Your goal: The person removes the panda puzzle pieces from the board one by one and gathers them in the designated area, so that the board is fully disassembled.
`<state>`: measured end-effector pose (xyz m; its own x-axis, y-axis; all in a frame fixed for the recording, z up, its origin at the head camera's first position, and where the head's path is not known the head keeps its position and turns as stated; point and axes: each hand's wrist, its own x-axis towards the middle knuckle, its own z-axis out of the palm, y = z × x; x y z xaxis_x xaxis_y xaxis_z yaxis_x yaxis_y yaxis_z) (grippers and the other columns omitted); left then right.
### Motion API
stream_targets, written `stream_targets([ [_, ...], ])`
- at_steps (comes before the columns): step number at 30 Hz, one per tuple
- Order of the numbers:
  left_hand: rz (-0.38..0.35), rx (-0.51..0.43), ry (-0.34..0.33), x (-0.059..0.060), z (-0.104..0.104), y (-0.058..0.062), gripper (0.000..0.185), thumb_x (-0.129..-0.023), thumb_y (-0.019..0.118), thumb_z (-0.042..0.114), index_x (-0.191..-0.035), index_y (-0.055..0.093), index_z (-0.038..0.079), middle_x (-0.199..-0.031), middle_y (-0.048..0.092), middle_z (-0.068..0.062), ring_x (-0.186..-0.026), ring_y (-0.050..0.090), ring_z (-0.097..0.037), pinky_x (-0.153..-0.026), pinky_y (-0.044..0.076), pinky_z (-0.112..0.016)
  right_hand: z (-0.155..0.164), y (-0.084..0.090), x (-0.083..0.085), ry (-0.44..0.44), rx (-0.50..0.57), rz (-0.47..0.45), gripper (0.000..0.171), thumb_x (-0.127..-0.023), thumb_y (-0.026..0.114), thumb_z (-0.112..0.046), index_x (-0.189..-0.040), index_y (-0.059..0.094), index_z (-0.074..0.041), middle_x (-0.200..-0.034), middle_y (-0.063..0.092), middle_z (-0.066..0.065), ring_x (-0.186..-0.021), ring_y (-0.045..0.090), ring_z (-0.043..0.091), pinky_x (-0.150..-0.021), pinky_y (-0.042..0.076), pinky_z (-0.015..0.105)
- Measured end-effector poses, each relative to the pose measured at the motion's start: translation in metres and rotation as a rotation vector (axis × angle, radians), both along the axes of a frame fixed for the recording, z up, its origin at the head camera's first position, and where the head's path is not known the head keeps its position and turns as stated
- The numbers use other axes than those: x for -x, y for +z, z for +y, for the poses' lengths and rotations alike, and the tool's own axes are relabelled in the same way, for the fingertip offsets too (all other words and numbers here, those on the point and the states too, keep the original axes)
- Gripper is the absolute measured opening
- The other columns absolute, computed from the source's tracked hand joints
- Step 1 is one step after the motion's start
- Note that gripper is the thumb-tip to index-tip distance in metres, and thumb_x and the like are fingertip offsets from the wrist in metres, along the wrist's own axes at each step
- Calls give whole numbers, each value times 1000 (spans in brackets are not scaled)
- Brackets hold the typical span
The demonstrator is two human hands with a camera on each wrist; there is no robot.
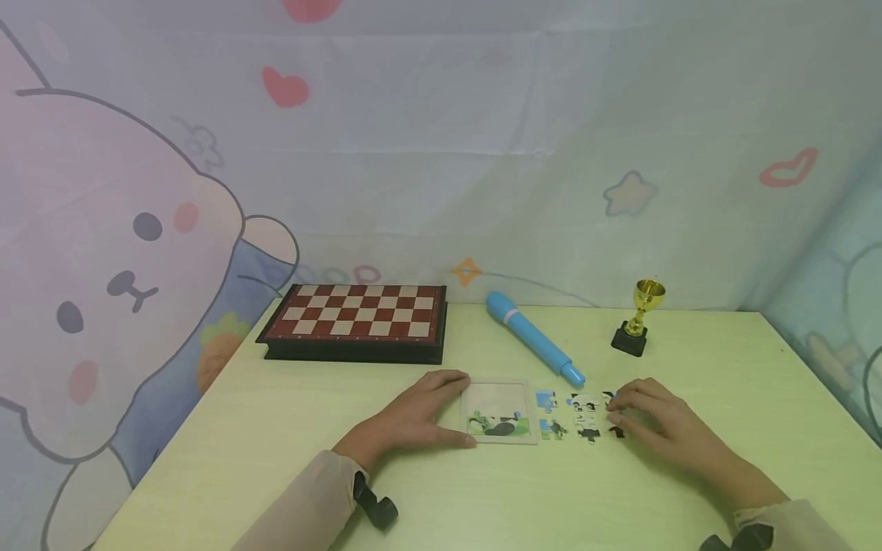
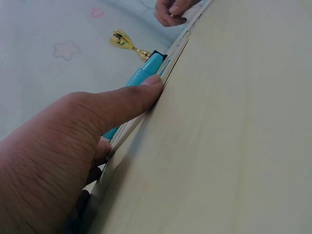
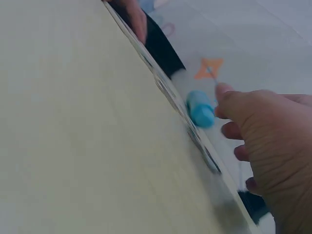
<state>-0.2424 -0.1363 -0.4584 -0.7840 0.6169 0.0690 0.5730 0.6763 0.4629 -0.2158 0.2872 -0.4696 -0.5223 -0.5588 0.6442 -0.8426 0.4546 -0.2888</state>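
A small puzzle tray (image 1: 501, 396), with a partly built picture along its lower part, lies on the pale table (image 1: 276, 444). My left hand (image 1: 420, 413) grips the tray's left side between the thumb (image 2: 122, 105) and the fingers. Several loose puzzle pieces (image 1: 582, 417) lie just to the right of the tray. At the right end of that group, the curled fingers of my right hand (image 1: 654, 421) pinch a dark puzzle piece (image 1: 612, 398). The right wrist view shows the right hand (image 3: 268, 131) low over the table, its fingers bent.
A blue marker (image 1: 534, 337) lies diagonally behind the tray. A small gold trophy (image 1: 641, 317) stands at the back right. A closed red-and-white chessboard (image 1: 354, 314) sits at the back left. A printed cloth backdrop (image 1: 482, 153) surrounds the table.
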Motion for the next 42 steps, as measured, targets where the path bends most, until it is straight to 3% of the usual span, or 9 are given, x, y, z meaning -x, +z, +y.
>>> stream_targets([
  [7,5,3,-4,0,0,-1,101,-79,68,74,-157,36,18,-160,32,6,-147,27,-16,-117,31,-44,-61,4,-7,102,-13,93,26,-89,75,-13,-116,72,-16,-113,66,-8,-105,58,13,-93,40,26],
  [15,4,9,-6,0,0,-3,104,-79,64,79,-158,35,19,-160,30,7,-147,27,-17,-117,32,-45,-128,3,1,148,-96,-77,29,-96,71,-25,-124,68,-19,-120,60,-10,-109,54,6,-91,49,25],
  [21,-16,7,-8,-2,0,-3,104,-78,63,80,-158,35,20,-160,29,8,-148,26,-16,-117,32,-46,-168,-1,17,154,-159,-75,26,-97,70,-32,-118,68,-16,-115,61,-7,-109,52,9,-90,49,29],
  [30,-4,24,-2,-2,1,-4,105,-77,60,83,-158,35,21,-160,30,8,-148,26,-15,-116,32,-45,-174,-6,21,101,-175,-85,22,-94,73,-34,-107,67,-18,-105,60,-9,-93,48,7,-80,45,28],
  [37,8,28,-2,-1,0,-2,104,-78,60,82,-158,34,20,-161,30,7,-148,26,-16,-117,32,-45,-175,-1,16,27,-204,-153,32,-94,71,-40,-115,64,-16,-111,58,-7,-97,48,9,-84,47,29],
  [42,16,24,-6,0,-1,-1,105,-78,60,82,-158,35,19,-160,30,7,-148,26,-16,-117,32,-45,-177,1,17,11,-197,-167,30,-94,71,-41,-111,65,-17,-108,58,-8,-95,47,9,-82,47,29],
])
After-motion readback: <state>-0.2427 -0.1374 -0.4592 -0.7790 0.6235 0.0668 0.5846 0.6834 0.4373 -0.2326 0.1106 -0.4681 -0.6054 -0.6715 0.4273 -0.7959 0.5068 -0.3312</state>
